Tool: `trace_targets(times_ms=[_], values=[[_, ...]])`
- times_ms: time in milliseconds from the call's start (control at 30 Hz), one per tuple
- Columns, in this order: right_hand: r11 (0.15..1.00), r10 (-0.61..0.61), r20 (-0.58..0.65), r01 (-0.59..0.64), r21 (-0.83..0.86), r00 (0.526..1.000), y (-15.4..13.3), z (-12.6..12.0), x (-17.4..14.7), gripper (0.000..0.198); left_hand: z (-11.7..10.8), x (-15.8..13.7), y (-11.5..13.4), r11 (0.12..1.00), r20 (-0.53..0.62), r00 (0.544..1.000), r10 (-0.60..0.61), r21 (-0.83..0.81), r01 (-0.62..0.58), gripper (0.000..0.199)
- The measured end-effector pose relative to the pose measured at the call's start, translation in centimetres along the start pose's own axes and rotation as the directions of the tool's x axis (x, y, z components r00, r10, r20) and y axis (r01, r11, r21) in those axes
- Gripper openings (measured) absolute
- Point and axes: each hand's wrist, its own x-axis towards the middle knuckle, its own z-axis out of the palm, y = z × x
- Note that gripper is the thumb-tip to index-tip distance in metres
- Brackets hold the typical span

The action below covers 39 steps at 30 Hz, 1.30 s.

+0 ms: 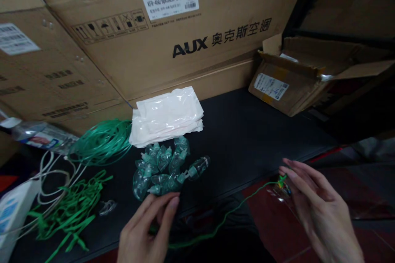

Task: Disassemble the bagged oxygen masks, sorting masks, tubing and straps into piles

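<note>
A thin green elastic strap (212,234) runs slack between my hands, in front of the table's near edge. The fingers of my left hand (146,228) are pinched together, and the strap emerges from beneath them. Off to the right, my right hand (321,205) grips the strap's other end between thumb and fingertips. Just beyond my left hand lies a pile of clear green oxygen mask pieces (163,166) with small connectors. A tangle of green straps (72,209) rests to the left, beside a few thin metal strips (108,207).
Flat white packets (169,110) are stacked behind the masks. Coiled green tubing (103,141), a plastic bottle (46,135), a white cable (46,197) and a power strip (15,213) occupy the left. Large cartons (132,57) wall the back; an open box (286,77) stands right.
</note>
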Motion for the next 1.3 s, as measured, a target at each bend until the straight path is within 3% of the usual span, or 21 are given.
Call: trace_targets(times_ms=[67,133,200,267,333,400,500,633,767,833,900,933,1000,1100,1200,1300], values=[[1.0,-0.002,0.056,0.002,-0.002,0.998,-0.4,0.6,-0.4,0.072,2.2,1.2,2.4,0.949,0.09,0.963,0.253,0.172,-0.265,0.026],[0.998,0.058,0.136,-0.058,-0.005,0.989,-0.8,0.9,-0.7,0.084,4.1,2.4,4.0,0.836,0.173,0.92,0.352,0.382,-0.393,0.03],[0.989,0.143,0.201,-0.146,0.0,0.969,-1.0,0.9,-1.0,0.084,5.6,3.5,4.9,0.683,0.265,0.9,0.346,0.586,-0.435,0.039],[0.977,0.203,0.247,-0.212,0.01,0.948,-0.9,0.8,-1.2,0.067,6.7,4.4,5.1,0.546,0.352,0.884,0.307,0.696,-0.467,0.041],[0.971,0.225,0.295,-0.24,0.015,0.929,-0.5,1.0,-1.5,0.048,7.2,5.1,5.1,0.504,0.396,0.87,0.292,0.71,-0.492,0.037],[0.968,0.23,0.371,-0.25,0.008,0.9,0.1,1.5,-2.0,0.035,7.1,5.6,5.1,0.572,0.377,0.867,0.326,0.652,-0.498,0.032],[0.974,0.196,0.498,-0.228,0.004,0.845,0.7,2.8,-2.8,0.024,6.2,5.8,5.4,0.777,0.289,0.879,0.378,0.418,-0.471,0.03],[0.986,0.147,0.573,-0.165,-0.02,0.806,0.3,5.0,-3.9,0.011,4.7,4.8,6.1,0.975,0.3,0.939,0.17,0.09,-0.205,0.049],[0.999,0.042,0.643,-0.036,-0.023,0.764,-0.7,6.6,-4.7,0.005,4.6,3.4,6.7,0.978,0.313,0.95,-0.012,-0.196,0.077,0.057],[0.995,-0.056,0.674,0.096,-0.022,0.737,-0.9,7.0,-5.0,0.017,4.8,3.1,6.7,0.948,0.328,0.944,-0.042,-0.286,0.142,0.056],[0.953,-0.181,0.716,0.299,-0.04,0.674,-0.8,7.0,-5.3,0.035,4.9,3.1,6.6,0.931,0.359,0.933,-0.035,-0.328,0.161,0.053],[0.906,-0.251,0.743,0.42,-0.045,0.621,-0.7,6.9,-5.4,0.043,4.9,3.3,6.5,0.929,0.375,0.927,-0.015,-0.337,0.151,0.051],[0.767,-0.368,0.802,0.641,-0.023,0.47,-0.3,6.7,-5.3,0.056,4.7,3.6,6.3,0.935,0.412,0.911,0.03,-0.333,0.119,0.046],[0.569,-0.399,0.876,0.822,0.004,0.272,0.1,6.3,-5.0,0.063,4.5,3.9,6.0,0.955,0.471,0.88,0.068,-0.285,0.078,0.039],[0.399,-0.391,0.902,0.917,-0.013,0.183,0.4,5.9,-4.8,0.065,4.3,3.7,5.8,0.969,0.5,0.861,0.095,-0.244,0.034,0.038],[0.282,-0.443,0.883,0.959,-0.027,0.155,0.9,5.4,-4.9,0.066,4.1,2.9,5.4,0.967,0.457,0.867,0.202,-0.231,-0.104,0.053]])
